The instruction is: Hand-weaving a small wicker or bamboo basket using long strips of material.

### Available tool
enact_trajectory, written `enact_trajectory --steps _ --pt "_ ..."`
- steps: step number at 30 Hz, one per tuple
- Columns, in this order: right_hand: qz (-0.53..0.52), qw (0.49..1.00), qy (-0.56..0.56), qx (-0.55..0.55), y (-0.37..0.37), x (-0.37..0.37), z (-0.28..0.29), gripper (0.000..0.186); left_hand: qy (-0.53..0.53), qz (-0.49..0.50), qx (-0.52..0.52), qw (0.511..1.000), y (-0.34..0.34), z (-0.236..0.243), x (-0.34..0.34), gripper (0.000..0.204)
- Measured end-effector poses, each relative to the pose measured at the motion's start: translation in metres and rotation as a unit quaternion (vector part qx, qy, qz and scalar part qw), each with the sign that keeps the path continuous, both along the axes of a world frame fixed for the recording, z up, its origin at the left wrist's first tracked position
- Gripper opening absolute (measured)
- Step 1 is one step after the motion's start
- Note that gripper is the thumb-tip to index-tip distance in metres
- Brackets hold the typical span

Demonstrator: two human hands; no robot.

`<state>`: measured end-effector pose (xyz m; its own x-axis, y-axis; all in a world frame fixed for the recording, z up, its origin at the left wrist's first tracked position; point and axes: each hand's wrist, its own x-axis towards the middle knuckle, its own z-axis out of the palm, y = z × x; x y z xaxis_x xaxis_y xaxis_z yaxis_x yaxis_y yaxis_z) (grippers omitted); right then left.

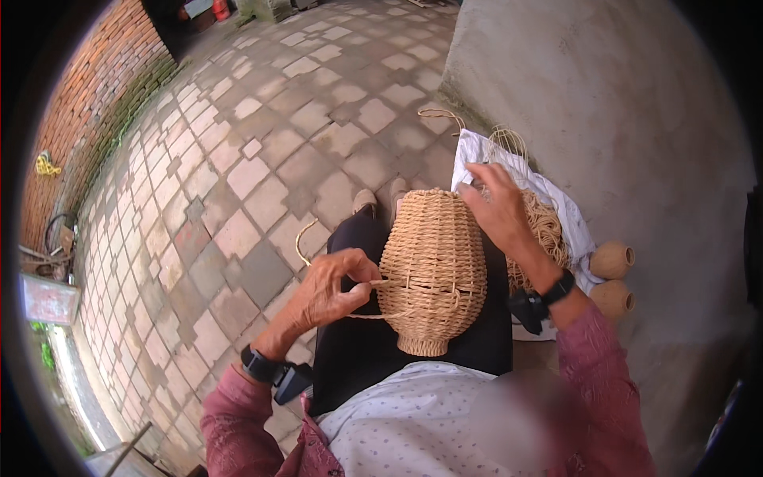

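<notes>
Paved courtyard floor [238, 230], plain wall [612, 103] at right. Woven basket [433, 262] rests across lap, narrow neck toward torso; slit-like gaps cross weave. Left hand [327, 288] pinches strand [381, 283] at basket's left side. Right hand [499, 208] raised beside far end, thumb and fingers parted. Risk, as judged: uneven pull could distort rows; unsupported basket could roll. Right of lap: coiled cord [545, 226], white sheet [579, 225], two round vessels [608, 260]. Brands, labels, writing: none legible.
</notes>
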<state>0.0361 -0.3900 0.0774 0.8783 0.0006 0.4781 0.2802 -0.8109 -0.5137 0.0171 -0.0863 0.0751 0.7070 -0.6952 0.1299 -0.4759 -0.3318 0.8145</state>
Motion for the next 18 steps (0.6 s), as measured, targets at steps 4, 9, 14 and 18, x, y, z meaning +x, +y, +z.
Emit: enact_trajectory --steps 4,9,14,18 --pt "0.086 0.956 0.194 0.202 0.017 0.008 -0.029 0.041 0.321 0.029 -0.191 0.927 -0.012 -0.011 -0.013 0.007" --pt "0.068 0.961 0.177 0.200 0.025 0.006 -0.028 0.037 0.356 0.109 -0.225 0.901 -0.017 -0.007 -0.015 0.007" --pt "0.065 0.959 0.164 0.222 0.025 0.003 -0.034 0.037 0.023 0.039 0.047 0.998 0.000 0.016 0.009 0.015" --pt "0.070 0.957 0.164 0.227 0.023 0.003 -0.034 0.037 0.071 -0.007 0.098 0.993 -0.003 0.018 0.003 0.020"
